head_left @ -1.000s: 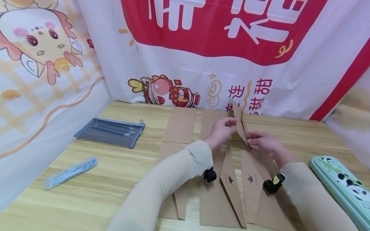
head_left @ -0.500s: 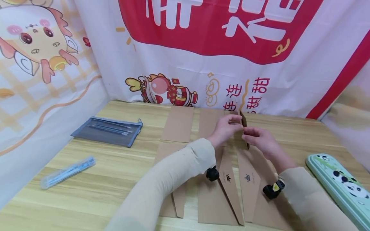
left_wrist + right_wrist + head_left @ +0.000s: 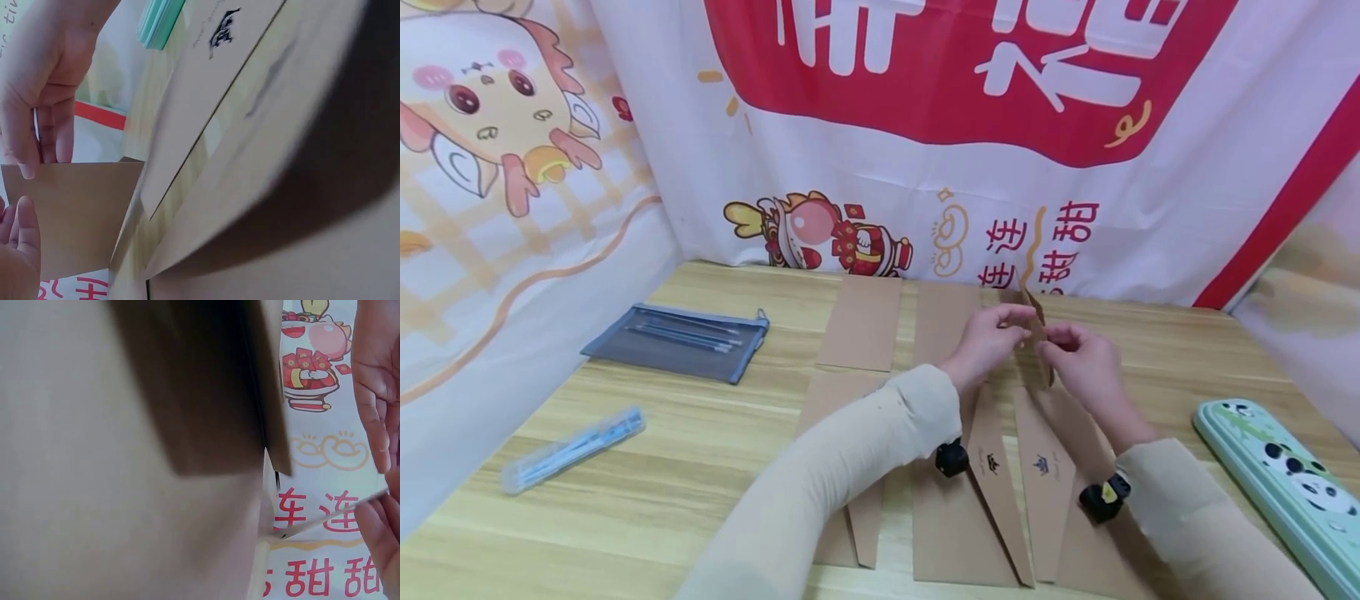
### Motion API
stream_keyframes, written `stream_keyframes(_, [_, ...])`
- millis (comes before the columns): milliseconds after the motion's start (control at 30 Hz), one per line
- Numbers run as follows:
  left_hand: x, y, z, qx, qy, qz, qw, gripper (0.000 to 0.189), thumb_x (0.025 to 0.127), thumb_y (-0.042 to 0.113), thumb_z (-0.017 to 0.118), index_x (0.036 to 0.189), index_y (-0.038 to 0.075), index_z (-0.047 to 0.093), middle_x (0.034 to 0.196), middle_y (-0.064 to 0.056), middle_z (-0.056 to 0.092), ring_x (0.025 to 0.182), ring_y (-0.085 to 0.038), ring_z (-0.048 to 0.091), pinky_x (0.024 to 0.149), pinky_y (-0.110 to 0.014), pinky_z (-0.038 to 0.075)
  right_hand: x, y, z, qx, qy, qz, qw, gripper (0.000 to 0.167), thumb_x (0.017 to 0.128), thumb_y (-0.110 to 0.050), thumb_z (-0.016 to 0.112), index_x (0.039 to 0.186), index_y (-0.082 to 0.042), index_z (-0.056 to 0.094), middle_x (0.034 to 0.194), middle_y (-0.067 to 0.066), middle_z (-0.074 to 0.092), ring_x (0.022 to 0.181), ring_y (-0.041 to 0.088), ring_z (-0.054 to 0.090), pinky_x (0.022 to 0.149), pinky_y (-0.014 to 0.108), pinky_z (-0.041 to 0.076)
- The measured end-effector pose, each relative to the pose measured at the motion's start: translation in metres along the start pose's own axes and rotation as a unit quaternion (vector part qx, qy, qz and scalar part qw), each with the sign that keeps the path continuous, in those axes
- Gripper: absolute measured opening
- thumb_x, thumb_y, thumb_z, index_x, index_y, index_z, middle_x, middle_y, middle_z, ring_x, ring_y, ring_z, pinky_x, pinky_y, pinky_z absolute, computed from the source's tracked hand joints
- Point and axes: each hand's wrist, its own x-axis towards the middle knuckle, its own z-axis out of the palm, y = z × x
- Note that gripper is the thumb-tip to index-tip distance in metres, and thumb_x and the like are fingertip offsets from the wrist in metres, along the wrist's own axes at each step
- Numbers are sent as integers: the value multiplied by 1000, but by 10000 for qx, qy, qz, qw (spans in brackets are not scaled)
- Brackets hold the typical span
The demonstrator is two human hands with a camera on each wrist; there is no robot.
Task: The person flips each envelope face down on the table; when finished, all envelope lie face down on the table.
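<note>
A brown kraft-paper envelope (image 3: 1036, 337) stands on its edge near the back of the table, seen almost edge-on from the head. My right hand (image 3: 1084, 362) pinches its upper edge; in the right wrist view the right thumb (image 3: 376, 532) lies under the paper and a finger over it. My left hand (image 3: 996, 337) is at the other face. In the left wrist view the left thumb (image 3: 27, 228) overlaps the face, pointing up, and the right fingers (image 3: 64, 131) reach down to the top edge. Nearer me lie two envelopes with crown-printed flaps, a left one (image 3: 951, 517) and a right one (image 3: 1047, 508).
More brown envelopes lie at left, a far one (image 3: 860, 323) and one partly under the left sleeve (image 3: 865, 521). A mesh zip pouch (image 3: 673, 342) with pens and a clear case (image 3: 572, 450) lie further left. A green panda case (image 3: 1285, 479) lies right. A printed cloth (image 3: 850, 158) hangs behind.
The envelope between my hands has swung from a leaning angle to nearly edge-on. My right hand has closed in along its edge, and the left has shifted slightly right.
</note>
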Motion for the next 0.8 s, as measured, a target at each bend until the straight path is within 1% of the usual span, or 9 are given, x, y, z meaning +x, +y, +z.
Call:
stream_keyframes(133, [-4, -2, 1, -265, -106, -132, 9995, 33, 85, -6, 56, 113, 10, 65, 109, -1, 65, 81, -14, 63, 78, -29, 54, -2, -1, -1, -272, 705, -185, 9970, 25, 89, -14, 55, 107, 2, 62, 98, 20, 65, 83, 24, 58, 54, 13, 48])
stream_keyframes(200, [-5, -5, 0, -517, -61, -207, 9984, 32, 85, -6, 55, 112, 7, 64, 109, -3, 65, 85, -19, 64, 80, -30, 54, -2, 1, -1, -432, 1009, -323, 9934, 23, 88, -12, 54, 103, 2, 63, 94, 20, 66, 80, 24, 59, 52, 10, 45])
stream_keyframes(333, [-7, -12, 0, -891, 149, -291, 9955, 30, 83, -7, 57, 110, 3, 65, 107, -6, 65, 93, -28, 63, 82, -34, 53, -1, 4, -3, -724, 1388, -585, 9859, 22, 86, -10, 54, 99, 4, 65, 89, 21, 67, 76, 25, 60, 53, 8, 40])
stream_keyframes(467, [-10, -15, 2, -963, 148, -397, 9944, 30, 81, -7, 59, 109, 3, 65, 105, -6, 66, 89, -22, 63, 82, -32, 53, 3, 8, -7, -715, 1749, -382, 9812, 24, 87, -13, 53, 101, 3, 64, 91, 19, 67, 75, 18, 57, 59, 11, 38])
stream_keyframes(533, [-12, -16, 4, -1009, 93, -409, 9940, 31, 81, -8, 59, 109, 3, 65, 106, -8, 65, 87, -18, 63, 83, -32, 53, 5, 9, -10, -548, 1929, -95, 9796, 25, 88, -17, 53, 102, 1, 63, 89, 15, 66, 73, 11, 54, 59, 12, 39])
stream_keyframes(633, [-13, -16, 6, -1098, 45, -395, 9932, 33, 81, -9, 59, 111, 2, 63, 109, -11, 64, 86, -15, 61, 84, -32, 53, 6, 10, -14, 190, 2133, 382, 9761, 22, 87, -20, 54, 101, -4, 62, 83, 4, 61, 67, 1, 51, 56, 9, 43])
stream_keyframes(700, [-14, -18, 6, -1157, 52, -411, 9924, 35, 80, -10, 58, 113, 0, 62, 111, -13, 62, 86, -14, 61, 83, -30, 53, 7, 13, -15, 1172, 2185, 629, 9667, 15, 86, -16, 56, 96, -7, 61, 80, -1, 55, 63, -1, 52, 54, 9, 48])
stream_keyframes(733, [-15, -19, 6, -1187, 57, -423, 9920, 36, 80, -10, 58, 114, 0, 61, 111, -13, 62, 85, -14, 61, 82, -28, 53, 8, 14, -14, 1731, 2248, 662, 9566, 10, 85, -13, 58, 93, -8, 60, 77, -2, 54, 61, -1, 54, 54, 10, 50])
stream_keyframes(800, [-15, -21, 6, -1250, 80, -426, 9912, 38, 80, -11, 57, 117, -1, 59, 112, -15, 61, 85, -14, 60, 80, -27, 53, 10, 18, -13, 2869, 2364, 668, 9259, 7, 82, -5, 61, 87, -9, 59, 73, -2, 53, 58, 2, 57, 54, 14, 52])
